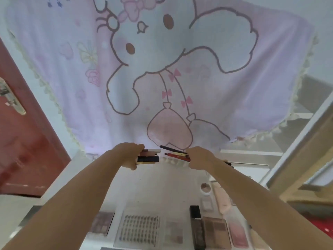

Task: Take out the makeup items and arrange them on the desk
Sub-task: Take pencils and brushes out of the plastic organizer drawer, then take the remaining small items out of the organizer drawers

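Two hands gripping makeup pencils above desk

I saw a thin matt cloth hanging with a lace-like trim, printed in pale pink. The counter looked smooth, white and slightly glossy. The door on the left was dull red with a shiny metal handle. The near lash tray looked like clear, glossy plastic.
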Motion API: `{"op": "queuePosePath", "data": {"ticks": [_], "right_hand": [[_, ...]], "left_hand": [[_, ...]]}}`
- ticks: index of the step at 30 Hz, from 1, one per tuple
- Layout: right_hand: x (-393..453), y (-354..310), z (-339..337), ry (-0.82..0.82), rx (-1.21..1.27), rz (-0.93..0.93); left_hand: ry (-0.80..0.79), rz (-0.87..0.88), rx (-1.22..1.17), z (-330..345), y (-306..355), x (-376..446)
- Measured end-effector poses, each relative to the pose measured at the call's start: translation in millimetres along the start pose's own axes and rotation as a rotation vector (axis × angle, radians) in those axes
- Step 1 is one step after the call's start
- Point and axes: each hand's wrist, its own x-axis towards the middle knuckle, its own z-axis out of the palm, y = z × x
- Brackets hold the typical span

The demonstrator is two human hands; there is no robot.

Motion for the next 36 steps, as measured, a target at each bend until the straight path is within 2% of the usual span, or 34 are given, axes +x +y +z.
{"op": "queuePosePath", "data": {"ticks": [9,14,20,25,31,36], "right_hand": [[113,-11,93,-0.292,0.089,-0.013],[141,-26,136,-0.346,0.122,0.029],[152,-37,158,-0.301,0.189,0.053],[147,-38,162,-0.216,0.171,0.068],[137,-41,157,-0.192,0.120,0.045],[134,-39,151,-0.160,0.075,-0.042]], "left_hand": [[-0.293,-0.022,-0.142,90,-28,96],[-0.366,0.042,-0.144,135,-46,130],[-0.313,0.171,-0.152,162,-51,157],[-0.223,0.350,0.050,170,-56,164],[-0.153,0.257,-0.034,172,-56,154],[-0.107,0.076,0.047,167,-51,127]]}}
